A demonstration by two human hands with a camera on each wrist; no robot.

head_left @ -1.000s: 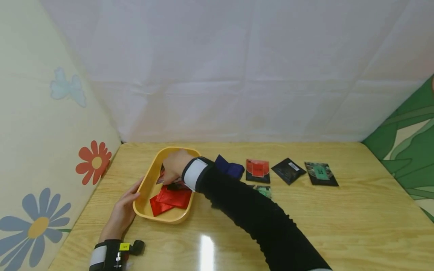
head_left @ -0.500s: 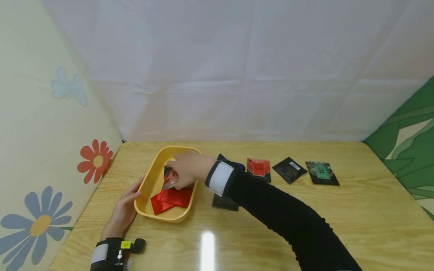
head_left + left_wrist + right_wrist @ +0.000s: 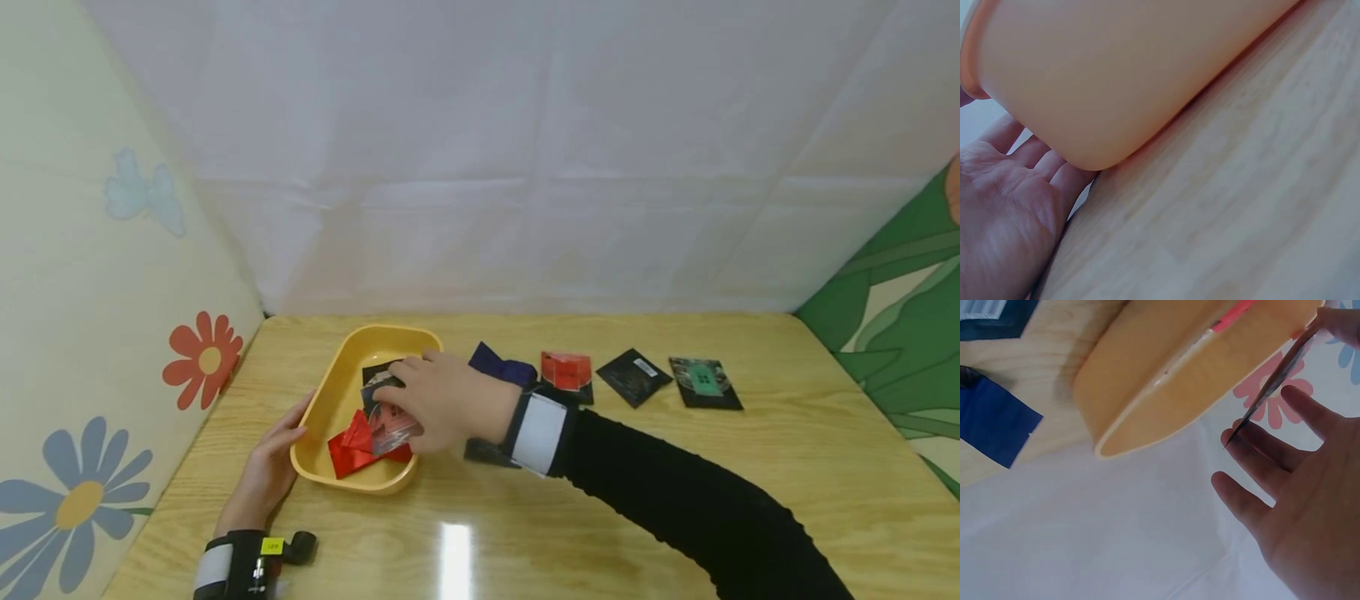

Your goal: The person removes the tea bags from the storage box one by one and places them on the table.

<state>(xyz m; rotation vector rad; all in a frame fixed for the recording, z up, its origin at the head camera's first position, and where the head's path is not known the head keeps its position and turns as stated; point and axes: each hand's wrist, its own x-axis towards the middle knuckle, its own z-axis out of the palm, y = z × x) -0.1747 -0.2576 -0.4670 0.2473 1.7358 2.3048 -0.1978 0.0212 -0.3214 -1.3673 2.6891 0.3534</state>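
Observation:
My left hand [image 3: 272,467] rests against the left side of a yellow plastic bin [image 3: 315,458], its thumb at the rim. In the left wrist view, the relaxed fingers [image 3: 1038,153] touch the bin's outer wall. Over the bin's right side, my right hand [image 3: 450,400] pinches a thin red and black packet [image 3: 392,427] between thumb and fingers. The right wrist view shows that packet [image 3: 1275,378] edge-on, above the bin's rim. Shiny red packets [image 3: 351,450] and a dark packet [image 3: 377,375] lie inside the bin, partly hidden by the held packet and the hand.
Right of the bin lie a dark blue packet [image 3: 501,365], a red and black packet [image 3: 566,375], a black packet [image 3: 634,377] and a green and black packet [image 3: 707,383]. Another dark packet [image 3: 487,452] is mostly behind my right wrist. A white sheet [image 3: 525,208] hangs behind the table.
My right hand has come up from deep in the bin and moved right and slightly toward me, with the red and black packet in its fingers. My left hand stays at the bin.

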